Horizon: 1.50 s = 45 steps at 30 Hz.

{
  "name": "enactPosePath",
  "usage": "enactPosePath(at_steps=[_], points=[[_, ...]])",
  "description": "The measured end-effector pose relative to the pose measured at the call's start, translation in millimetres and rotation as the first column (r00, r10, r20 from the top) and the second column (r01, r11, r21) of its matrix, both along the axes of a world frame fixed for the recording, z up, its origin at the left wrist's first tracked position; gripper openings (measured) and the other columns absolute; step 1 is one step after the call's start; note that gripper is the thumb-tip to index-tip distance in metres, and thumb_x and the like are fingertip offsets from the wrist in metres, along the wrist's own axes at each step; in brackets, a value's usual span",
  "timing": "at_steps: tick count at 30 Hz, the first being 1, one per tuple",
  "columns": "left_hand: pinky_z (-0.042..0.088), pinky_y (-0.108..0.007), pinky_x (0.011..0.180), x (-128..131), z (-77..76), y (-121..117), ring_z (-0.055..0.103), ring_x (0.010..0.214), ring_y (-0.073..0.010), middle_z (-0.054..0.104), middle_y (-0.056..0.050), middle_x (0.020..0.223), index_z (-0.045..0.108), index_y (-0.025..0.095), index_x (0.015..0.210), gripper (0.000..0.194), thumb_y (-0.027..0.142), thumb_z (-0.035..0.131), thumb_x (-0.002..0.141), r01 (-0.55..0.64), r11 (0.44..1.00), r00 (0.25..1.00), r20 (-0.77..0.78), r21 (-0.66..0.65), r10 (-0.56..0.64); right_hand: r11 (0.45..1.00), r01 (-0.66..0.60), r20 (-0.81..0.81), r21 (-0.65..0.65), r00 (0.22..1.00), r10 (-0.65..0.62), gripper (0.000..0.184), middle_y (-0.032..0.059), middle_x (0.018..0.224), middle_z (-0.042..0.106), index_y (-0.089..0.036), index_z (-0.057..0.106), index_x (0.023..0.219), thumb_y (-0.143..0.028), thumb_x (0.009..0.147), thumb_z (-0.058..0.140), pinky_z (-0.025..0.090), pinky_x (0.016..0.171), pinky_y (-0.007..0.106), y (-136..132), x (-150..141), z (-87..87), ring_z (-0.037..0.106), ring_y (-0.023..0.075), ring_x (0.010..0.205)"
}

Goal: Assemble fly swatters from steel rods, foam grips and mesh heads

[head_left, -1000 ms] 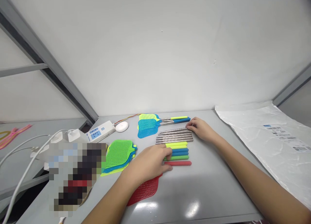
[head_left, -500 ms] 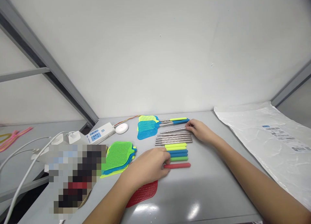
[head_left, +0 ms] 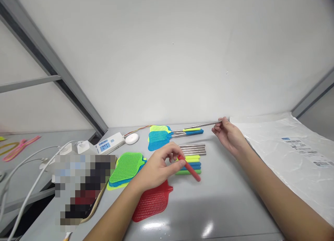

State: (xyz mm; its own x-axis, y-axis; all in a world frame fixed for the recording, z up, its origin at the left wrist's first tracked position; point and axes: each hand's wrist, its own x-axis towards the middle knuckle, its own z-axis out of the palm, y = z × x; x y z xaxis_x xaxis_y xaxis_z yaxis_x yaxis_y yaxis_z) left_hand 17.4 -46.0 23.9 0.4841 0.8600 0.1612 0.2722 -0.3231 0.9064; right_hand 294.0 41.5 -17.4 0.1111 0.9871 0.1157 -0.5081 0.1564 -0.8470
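Observation:
Between the thumb and fingers of my left hand (head_left: 163,168) is a red handle grip (head_left: 192,170), tilted with its open end up at the fingers. My right hand (head_left: 229,134) pinches one end of a thin metal rod (head_left: 205,124), raised above the table and pointing left. Under my left forearm lies a red fly swatter head (head_left: 153,202). Several metal rods (head_left: 194,149) lie in a row beyond my left hand. Nearer are yellow, blue and green handle grips (head_left: 191,165), partly covered by that hand. Assembled fly swatters (head_left: 159,138) with blue and yellow heads lie at the back.
Left of my hand is a stack of green, blue and yellow swatter heads (head_left: 127,168). A power strip (head_left: 111,142), a round white device (head_left: 132,139), cables and a blurred object (head_left: 86,192) are farther left. A white plastic bag (head_left: 292,150) covers the right side.
My left hand has lifted the red handle grip off the table and turned it. My right hand has raised the metal rod from beside the others and moved right and back.

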Motion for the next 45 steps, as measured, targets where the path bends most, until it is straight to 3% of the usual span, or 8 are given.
enactPosePath(at_steps=[6, 11, 14, 25, 28, 32, 37, 45], points=[[0.047, -0.027, 0.065, 3, -9.2, 8, 0.058, 0.068, -0.011, 0.055, 0.001, 0.083, 0.048, 0.021, 0.095, 0.02, 0.041, 0.044, 0.095, 0.04, 0.906, 0.866, 0.467, -0.421, 0.179, 0.997, -0.061, -0.118, -0.055, 0.991, 0.055, 0.022, -0.0048, 0.065, 0.045, -0.025, 0.06, 0.081, -0.046, 0.08, 0.067, 0.052, 0.079, 0.03, -6, 5, 9.4, 0.048, 0.0095, 0.059], [0.023, -0.016, 0.038, 8, -20.6, 11, 0.02, 0.036, -0.0004, 0.032, 0.01, 0.06, 0.05, 0.021, 0.095, 0.021, 0.042, 0.047, 0.093, 0.177, 0.753, 0.845, 0.49, -0.633, 0.214, 0.975, -0.181, -0.113, -0.133, 0.98, 0.167, 0.022, -0.0048, 0.066, 0.045, -0.026, 0.06, 0.082, -0.044, 0.077, 0.071, 0.051, 0.073, 0.029, -12, -11, -1.0, 0.047, 0.0101, 0.059], [0.02, -0.016, 0.035, 11, -25.3, 9, 0.016, 0.034, -0.0001, 0.036, 0.01, 0.06, 0.051, 0.021, 0.097, 0.027, 0.047, 0.045, 0.093, 0.249, 0.689, 0.869, 0.472, -0.68, 0.151, 0.958, -0.249, -0.083, -0.144, 0.968, 0.239, 0.024, -0.0048, 0.066, 0.045, -0.026, 0.06, 0.083, -0.048, 0.078, 0.069, 0.05, 0.071, 0.03, -18, -24, -5.1, 0.046, 0.0109, 0.059], [0.018, -0.015, 0.034, 10, -17.8, -3, 0.021, 0.027, 0.0011, 0.056, 0.006, 0.059, 0.047, 0.021, 0.104, 0.022, 0.033, 0.057, 0.088, 0.349, 0.631, 0.91, 0.413, -0.693, -0.049, 0.951, -0.268, 0.057, -0.155, 0.959, 0.279, 0.029, -0.0029, 0.068, 0.049, -0.022, 0.062, 0.084, -0.049, 0.077, 0.069, 0.045, 0.064, 0.026, -36, -55, -16.5, 0.047, 0.0104, 0.06], [0.018, -0.015, 0.034, 7, -14.9, -2, 0.02, 0.027, 0.0019, 0.055, 0.008, 0.062, 0.045, 0.026, 0.118, 0.032, 0.029, 0.056, 0.088, 0.353, 0.647, 0.881, 0.473, -0.676, 0.014, 0.944, -0.292, 0.072, -0.151, 0.949, 0.305, 0.03, -0.0038, 0.065, 0.048, -0.022, 0.06, 0.081, -0.05, 0.076, 0.069, 0.044, 0.063, 0.026, -38, -55, -15.1, 0.046, 0.0103, 0.058], [0.014, -0.015, 0.032, 0, -12.6, 5, 0.02, 0.027, 0.0036, 0.054, 0.007, 0.071, 0.056, 0.023, 0.106, 0.02, 0.031, 0.054, 0.088, 0.403, 0.693, 0.743, 0.656, -0.598, 0.134, 0.935, -0.327, 0.095, -0.138, 0.935, 0.341, 0.029, -0.0055, 0.06, 0.047, -0.023, 0.055, 0.081, -0.05, 0.078, 0.067, 0.042, 0.062, 0.028, -39, -53, -14.9, 0.045, 0.0114, 0.056], [0.014, -0.016, 0.032, -11, -13.1, 12, 0.018, 0.027, 0.0044, 0.054, 0.007, 0.069, 0.063, 0.019, 0.097, 0.022, 0.038, 0.053, 0.09, 0.379, 0.779, 0.575, 0.786, -0.5, 0.225, 0.92, -0.387, 0.385, -0.07, 0.84, 0.382, 0.029, -0.0034, 0.061, 0.054, -0.022, 0.053, 0.078, -0.048, 0.081, 0.066, 0.037, 0.06, 0.026, -44, -54, -15.9, 0.047, 0.012, 0.059], [0.015, -0.015, 0.031, -12, -15.6, 15, 0.021, 0.026, 0.0038, 0.054, 0.008, 0.063, 0.065, 0.018, 0.092, 0.022, 0.038, 0.057, 0.089, 0.308, 0.803, 0.547, 0.785, -0.51, 0.29, 0.891, -0.447, 0.602, -0.078, 0.692, 0.4, 0.027, -0.0043, 0.064, 0.043, -0.022, 0.057, 0.087, -0.048, 0.087, 0.056, 0.03, 0.055, 0.025, -54, -52, -5.0, 0.038, 0.0107, 0.059]])
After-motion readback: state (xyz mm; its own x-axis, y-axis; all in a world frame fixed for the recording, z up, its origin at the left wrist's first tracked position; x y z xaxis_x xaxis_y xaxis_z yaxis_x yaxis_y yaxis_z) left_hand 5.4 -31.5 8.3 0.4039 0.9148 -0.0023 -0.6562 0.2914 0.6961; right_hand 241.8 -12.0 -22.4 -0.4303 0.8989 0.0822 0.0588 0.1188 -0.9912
